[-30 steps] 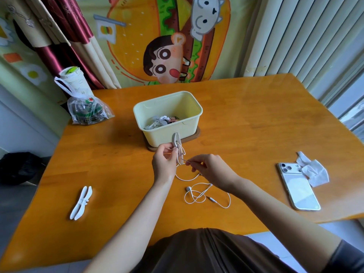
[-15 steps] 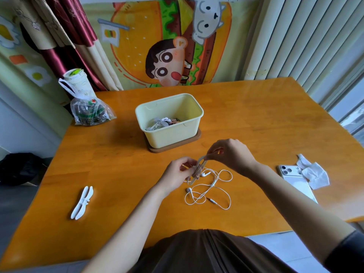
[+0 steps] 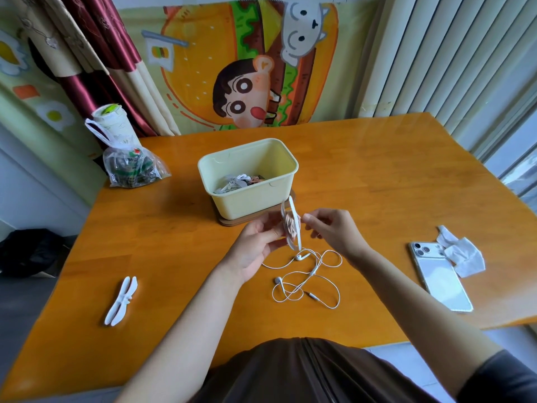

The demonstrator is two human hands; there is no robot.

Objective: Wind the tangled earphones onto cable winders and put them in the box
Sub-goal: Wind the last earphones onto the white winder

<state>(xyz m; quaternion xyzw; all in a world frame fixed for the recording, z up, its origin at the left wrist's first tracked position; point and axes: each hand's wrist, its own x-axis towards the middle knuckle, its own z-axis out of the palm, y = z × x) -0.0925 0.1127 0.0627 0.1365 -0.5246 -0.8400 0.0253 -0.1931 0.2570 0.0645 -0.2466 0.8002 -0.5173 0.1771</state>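
White cord first: our earphones (image 3: pixel 305 274) lie in loose loops on the table (image 3: pixel 377 175) just below the hands, with one strand running up to the winder (image 3: pixel 291 225). Our left hand (image 3: pixel 255 245) grips that winder upright, thumb and fingers curled round it. Our right hand (image 3: pixel 334 234) pinches its right edge with curled fingertips. The box (image 3: pixel 250 199) sits just beyond both hands. A spare winder (image 3: pixel 122 301) lies well left of the left hand, and a phone (image 3: pixel 438 277) lies off to the right.
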